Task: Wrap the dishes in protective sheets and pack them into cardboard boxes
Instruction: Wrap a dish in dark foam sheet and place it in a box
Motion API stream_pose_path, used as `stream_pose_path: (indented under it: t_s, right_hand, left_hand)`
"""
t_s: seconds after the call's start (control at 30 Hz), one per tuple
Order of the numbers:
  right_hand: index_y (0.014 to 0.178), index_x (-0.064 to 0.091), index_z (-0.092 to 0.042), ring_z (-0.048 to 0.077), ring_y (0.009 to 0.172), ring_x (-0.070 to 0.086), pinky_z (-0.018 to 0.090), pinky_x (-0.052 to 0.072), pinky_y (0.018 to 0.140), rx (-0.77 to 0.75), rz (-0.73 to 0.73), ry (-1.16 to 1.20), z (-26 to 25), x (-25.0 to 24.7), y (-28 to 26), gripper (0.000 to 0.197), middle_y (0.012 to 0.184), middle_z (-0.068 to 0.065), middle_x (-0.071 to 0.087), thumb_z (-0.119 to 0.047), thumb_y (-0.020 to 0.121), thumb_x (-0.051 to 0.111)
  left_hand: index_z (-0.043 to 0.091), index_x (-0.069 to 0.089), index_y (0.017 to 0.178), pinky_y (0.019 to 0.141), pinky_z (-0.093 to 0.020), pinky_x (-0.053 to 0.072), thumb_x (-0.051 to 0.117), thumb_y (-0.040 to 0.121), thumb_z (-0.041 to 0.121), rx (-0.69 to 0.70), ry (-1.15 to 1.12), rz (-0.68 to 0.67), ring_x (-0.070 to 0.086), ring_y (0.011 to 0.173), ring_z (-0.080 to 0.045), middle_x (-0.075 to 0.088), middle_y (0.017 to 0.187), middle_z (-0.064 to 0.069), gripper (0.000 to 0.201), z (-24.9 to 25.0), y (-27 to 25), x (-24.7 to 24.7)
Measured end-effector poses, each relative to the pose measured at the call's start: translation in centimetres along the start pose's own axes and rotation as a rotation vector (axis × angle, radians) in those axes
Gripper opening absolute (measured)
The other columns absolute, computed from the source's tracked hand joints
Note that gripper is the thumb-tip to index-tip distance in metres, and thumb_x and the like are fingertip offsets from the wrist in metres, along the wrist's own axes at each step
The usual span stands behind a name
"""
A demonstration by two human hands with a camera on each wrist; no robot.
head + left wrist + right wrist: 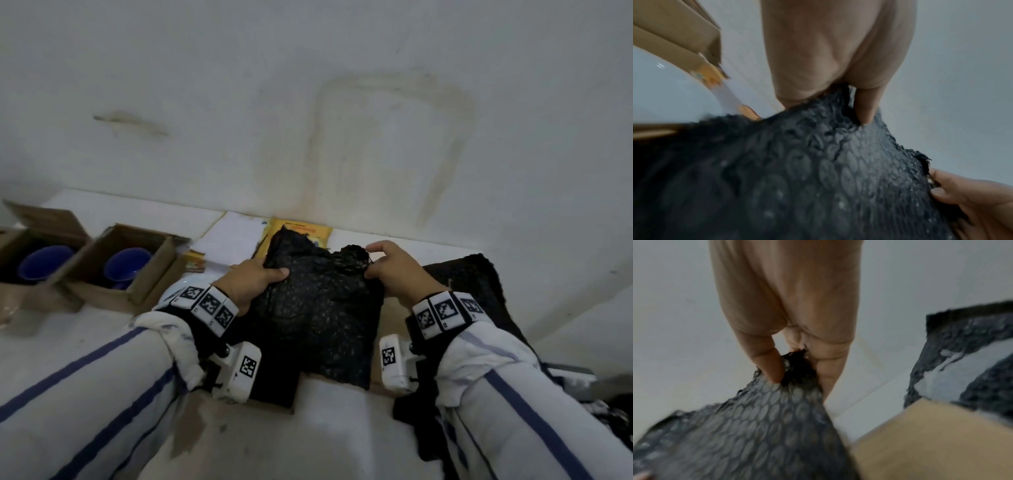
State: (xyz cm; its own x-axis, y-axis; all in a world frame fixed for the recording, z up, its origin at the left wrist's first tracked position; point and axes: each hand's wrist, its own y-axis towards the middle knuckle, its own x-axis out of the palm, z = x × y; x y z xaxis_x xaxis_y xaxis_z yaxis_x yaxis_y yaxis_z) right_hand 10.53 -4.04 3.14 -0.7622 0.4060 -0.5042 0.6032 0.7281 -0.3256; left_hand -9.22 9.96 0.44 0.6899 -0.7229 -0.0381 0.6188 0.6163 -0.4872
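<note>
A black bubble-wrap sheet is bunched over something hidden, above a cardboard box in the middle of the white surface. My left hand grips the sheet's left side, thumb on top; the left wrist view shows the fingers pressed into the bubble wrap. My right hand pinches the sheet's upper right corner, and in the right wrist view the thumb and fingers are closed on a gathered tip of the wrap. Two open cardboard boxes at the left each hold a blue dish.
More black bubble wrap lies at the right, seen also in the right wrist view. A yellow packet and white paper lie against the stained white wall. A white plate edge shows by my left wrist.
</note>
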Motion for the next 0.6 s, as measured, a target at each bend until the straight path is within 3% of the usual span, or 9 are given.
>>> stream_pose_path:
  t_s: [0.13, 0.23, 0.3, 0.33, 0.43, 0.5, 0.6]
  right_hand:
    - [0.1, 0.04, -0.015, 0.02, 0.071, 0.05, 0.027, 0.037, 0.055, -0.04, 0.092, -0.116, -1.1, 5.5, 0.3, 0.029, 0.076, 0.004, 0.051, -0.002, 0.082, 0.059]
    - [0.096, 0.036, -0.012, 0.026, 0.082, 0.051, 0.029, 0.036, 0.064, -0.051, 0.075, -0.316, -1.2, 9.0, 0.5, 0.022, 0.079, 0.005, 0.051, -0.004, 0.084, 0.052]
    - [0.106, 0.041, -0.011, 0.032, 0.096, 0.056, 0.027, 0.036, 0.072, -0.047, 0.058, -0.417, -1.1, 10.7, 0.4, 0.022, 0.097, 0.015, 0.057, -0.003, 0.086, 0.048]
    - [0.115, 0.043, -0.008, 0.032, 0.102, 0.056, 0.027, 0.036, 0.074, -0.049, 0.053, -0.452, -1.0, 11.4, 0.4, 0.029, 0.106, 0.018, 0.059, -0.003, 0.087, 0.046]
    - [0.129, 0.042, 0.0, 0.031, 0.106, 0.056, 0.03, 0.04, 0.077, -0.058, 0.041, -0.579, -0.8, 12.8, 0.7, 0.043, 0.112, 0.019, 0.06, 0.0, 0.086, 0.043]
    - [0.115, 0.049, -0.002, 0.031, 0.101, 0.057, 0.032, 0.041, 0.076, -0.064, 0.036, -0.634, -0.8, 13.3, 0.9, 0.029, 0.108, 0.017, 0.061, 0.0, 0.086, 0.042]
    - [0.09, 0.045, -0.012, 0.031, 0.096, 0.058, 0.032, 0.041, 0.073, -0.061, 0.037, -0.684, -1.1, 13.2, 0.9, 0.013, 0.102, 0.016, 0.063, 0.0, 0.086, 0.042]
  left_hand:
    - [0.003, 0.059, 0.116, 0.098, -0.044, 0.047, 0.057, 0.092, 0.015, -0.046, 0.24, 0.104, 0.06, 0.106, -0.034, 0.064, 0.115, -0.015, 0.027, -2.9, 0.6, -4.1]
    - [-0.001, 0.063, 0.096, 0.079, -0.034, 0.048, 0.064, 0.088, 0.022, -0.048, 0.569, 0.163, 0.06, 0.091, -0.029, 0.064, 0.093, -0.014, 0.024, -4.9, 1.1, -5.8]
    - [0.008, 0.054, 0.069, 0.069, -0.03, 0.041, 0.066, 0.087, 0.024, -0.036, 0.711, 0.189, 0.055, 0.081, -0.026, 0.055, 0.072, -0.008, 0.027, -5.7, 1.2, -6.4]
    - [0.013, 0.046, 0.063, 0.066, -0.028, 0.037, 0.065, 0.087, 0.024, -0.024, 0.769, 0.195, 0.052, 0.078, -0.024, 0.048, 0.066, -0.004, 0.033, -5.9, 1.3, -6.6]
    - [0.013, 0.045, 0.069, 0.064, -0.027, 0.036, 0.063, 0.088, 0.023, -0.008, 0.832, 0.2, 0.052, 0.078, -0.023, 0.045, 0.068, -0.001, 0.029, -6.0, 1.4, -6.9]
    - [0.009, 0.052, 0.085, 0.071, -0.028, 0.041, 0.063, 0.088, 0.022, 0.015, 0.84, 0.194, 0.058, 0.085, -0.027, 0.053, 0.076, -0.005, 0.018, -6.0, 1.6, -7.1]
    - [0.004, 0.057, 0.103, 0.076, -0.03, 0.045, 0.063, 0.087, 0.018, 0.032, 0.82, 0.186, 0.063, 0.094, -0.031, 0.065, 0.098, -0.015, 0.023, -5.9, 1.8, -7.7]
